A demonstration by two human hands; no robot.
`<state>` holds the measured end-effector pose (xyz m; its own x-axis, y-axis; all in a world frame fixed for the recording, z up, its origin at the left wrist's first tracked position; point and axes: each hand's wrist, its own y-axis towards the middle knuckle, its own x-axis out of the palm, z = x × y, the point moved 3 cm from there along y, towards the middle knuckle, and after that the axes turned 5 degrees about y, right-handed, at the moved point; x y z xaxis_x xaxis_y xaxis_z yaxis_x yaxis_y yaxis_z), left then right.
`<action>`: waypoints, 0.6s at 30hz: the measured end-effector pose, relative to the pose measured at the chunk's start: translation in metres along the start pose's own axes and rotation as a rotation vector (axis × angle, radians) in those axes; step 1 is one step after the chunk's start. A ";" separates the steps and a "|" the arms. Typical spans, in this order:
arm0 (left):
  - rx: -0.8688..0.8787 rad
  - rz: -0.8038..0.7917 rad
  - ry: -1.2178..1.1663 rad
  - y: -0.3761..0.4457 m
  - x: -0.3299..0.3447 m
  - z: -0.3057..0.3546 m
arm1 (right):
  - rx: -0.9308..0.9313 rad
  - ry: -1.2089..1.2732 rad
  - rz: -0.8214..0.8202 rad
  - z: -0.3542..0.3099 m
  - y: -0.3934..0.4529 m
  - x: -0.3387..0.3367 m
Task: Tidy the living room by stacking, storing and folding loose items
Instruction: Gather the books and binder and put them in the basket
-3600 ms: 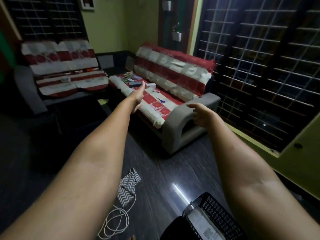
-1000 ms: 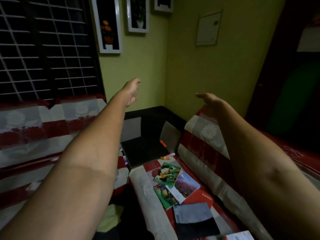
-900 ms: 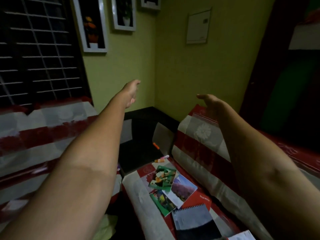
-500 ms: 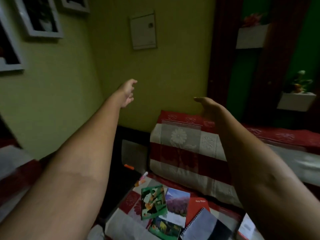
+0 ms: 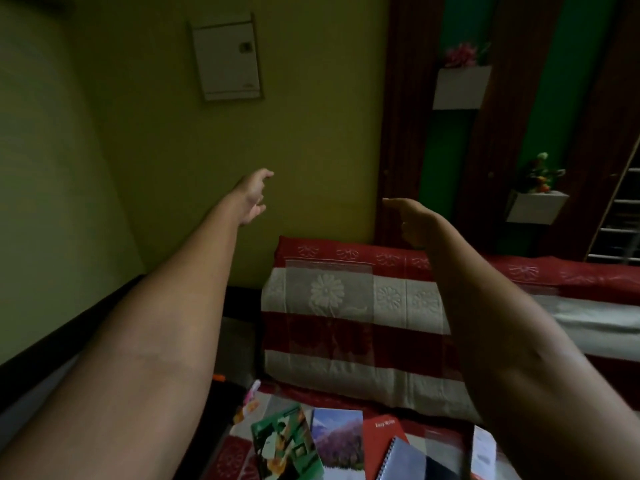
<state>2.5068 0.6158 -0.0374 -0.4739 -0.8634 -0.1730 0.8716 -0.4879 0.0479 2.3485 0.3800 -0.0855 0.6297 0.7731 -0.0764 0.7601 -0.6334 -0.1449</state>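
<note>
4 or so loose books lie at the bottom of our view on the sofa seat point(image 5: 242, 455): a green illustrated book point(image 5: 284, 441), a mountain-picture booklet point(image 5: 337, 434) overlapping it, a red notebook point(image 5: 379, 445), and a spiral notebook point(image 5: 405, 460) lying partly over the red one. A white paper point(image 5: 483, 448) sits further right, and a few small markers point(image 5: 251, 400) lie at the seat's far corner.

Both our arms are stretched out above all this and hold nothing. Our left hand point(image 5: 252, 195) hangs in front of the wall with fingers loosely spread; our right hand point(image 5: 412, 220) hovers above the sofa back, fingers relaxed and slightly bent.

The step in hand looks like gathering the books into 1 stack. To do it well, we would judge it best to lower both hands, square the largest book at the bottom, slide the overlapping ones free rather than lift them by a corner, and align spines so the spiral binding does not snag a cover.

The seat is covered in a red and white floral cloth point(image 5: 349, 327), soft enough that a pile may lean. Behind stands a yellow-green wall with a white panel box point(image 5: 227, 60); to the right are dark wood and green panels carrying 2 white planters point(image 5: 460, 86) with flowers.
</note>
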 end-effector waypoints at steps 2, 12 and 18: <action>0.010 -0.012 0.000 0.015 -0.005 -0.002 | -0.001 0.015 -0.031 0.000 0.014 0.011; -0.157 -0.120 0.038 0.084 0.004 -0.098 | 0.189 -0.001 -0.034 0.102 0.069 0.045; -0.384 -0.236 0.119 0.108 0.019 -0.226 | 0.366 0.000 0.107 0.217 0.074 0.079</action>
<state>2.6198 0.5755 -0.2575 -0.6664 -0.7029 -0.2486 0.7360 -0.5668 -0.3702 2.4200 0.4014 -0.3165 0.7027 0.7029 -0.1102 0.5822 -0.6571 -0.4788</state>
